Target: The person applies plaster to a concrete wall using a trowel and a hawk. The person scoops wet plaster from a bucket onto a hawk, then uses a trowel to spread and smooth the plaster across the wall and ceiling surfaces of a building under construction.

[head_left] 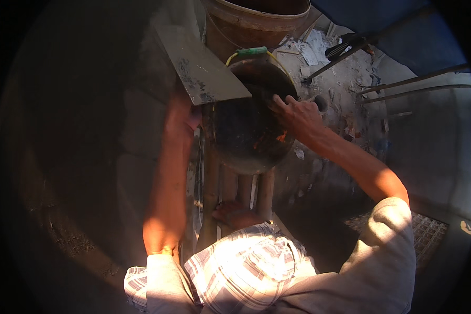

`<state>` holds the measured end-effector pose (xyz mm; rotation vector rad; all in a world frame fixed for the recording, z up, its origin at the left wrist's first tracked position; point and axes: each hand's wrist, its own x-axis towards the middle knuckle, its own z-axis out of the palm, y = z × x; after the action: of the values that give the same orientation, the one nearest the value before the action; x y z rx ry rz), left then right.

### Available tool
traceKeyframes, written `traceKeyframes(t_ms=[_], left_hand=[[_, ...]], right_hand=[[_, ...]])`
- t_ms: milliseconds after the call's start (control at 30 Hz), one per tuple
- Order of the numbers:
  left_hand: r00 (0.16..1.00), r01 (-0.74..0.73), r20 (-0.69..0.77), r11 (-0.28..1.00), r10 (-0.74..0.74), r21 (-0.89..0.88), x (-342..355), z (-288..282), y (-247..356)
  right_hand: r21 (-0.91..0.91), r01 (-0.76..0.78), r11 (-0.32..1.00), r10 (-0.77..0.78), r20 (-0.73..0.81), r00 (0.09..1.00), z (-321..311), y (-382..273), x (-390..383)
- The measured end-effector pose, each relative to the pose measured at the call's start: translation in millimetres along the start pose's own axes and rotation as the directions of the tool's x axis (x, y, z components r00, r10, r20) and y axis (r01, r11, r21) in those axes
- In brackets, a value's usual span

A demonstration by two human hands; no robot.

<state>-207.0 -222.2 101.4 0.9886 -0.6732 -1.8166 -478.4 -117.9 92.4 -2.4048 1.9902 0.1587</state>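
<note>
My left hand [189,112] is closed beneath a rectangular metal plastering trowel [204,73], whose flat grey blade is streaked with dark and pale mortar. Its handle is hidden behind the blade and my hand. Under the blade's right corner stands a dark bucket [251,131] with a yellow wire handle and a green grip [251,51]. The bucket looks tilted, and its inside is too dark to make out. At its right side my right hand [300,114] is closed over the rim, with fingers bent towards the opening and the thumb not plainly visible.
A larger brown bucket [256,23] stands behind. Below me run several round poles [265,191], with my bare foot [236,213] on them. To the left rises a dark, grey wall [146,120]. Debris litters the floor [345,78] at the right, beneath slanting poles [371,42].
</note>
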Motion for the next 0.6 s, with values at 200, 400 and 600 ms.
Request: traceKeyframes(t_ms=[200, 400, 600], left_hand=[[0.983, 0.084, -0.175, 0.987, -0.059, 0.135, 5, 10, 20], [0.992, 0.042, -0.121, 0.998, -0.037, 0.041, -5, -31, 40], [0.972, 0.164, -0.185, 0.981, -0.143, 0.106, -26, 33, 29]], right_hand=[[0.03, 0.042, 0.999, -0.044, 0.061, 0.997, 30, -7, -34], [0.053, 0.066, 0.996, -0.071, 0.104, 0.992, -17, -34, -27], [0.027, 0.051, 0.998, -0.051, -0.031, 0.998, 12, -10, -28]])
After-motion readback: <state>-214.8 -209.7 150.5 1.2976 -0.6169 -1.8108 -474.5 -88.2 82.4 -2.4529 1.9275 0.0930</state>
